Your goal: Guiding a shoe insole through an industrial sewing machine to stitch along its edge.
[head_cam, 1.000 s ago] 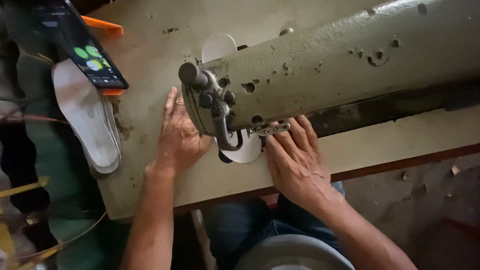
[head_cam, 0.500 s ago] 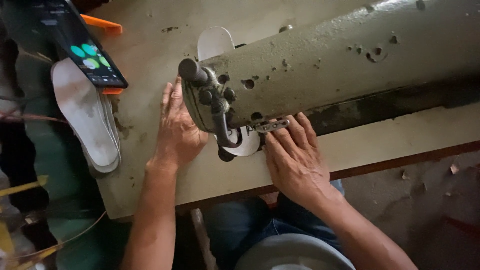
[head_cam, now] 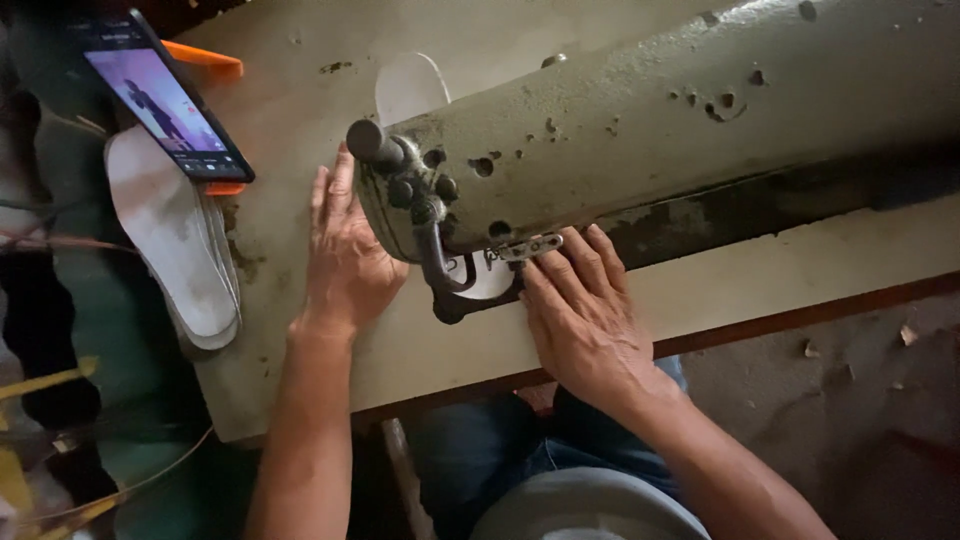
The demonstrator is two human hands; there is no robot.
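A white insole [head_cam: 412, 88] lies flat on the worktop [head_cam: 300, 120], running under the head of an old green sewing machine [head_cam: 640, 130]; its rounded end shows beyond the machine toward the far edge, and a small part shows beside the needle (the middle is hidden). The left hand [head_cam: 345, 255] lies open and flat, fingers together, pressed down just left of the machine head. The right hand [head_cam: 580, 310] is also flat, fingers spread, fingertips at the insole near the front edge. A stack of insoles [head_cam: 175, 250] overhangs the left edge, a phone [head_cam: 160, 100] leaning above it.
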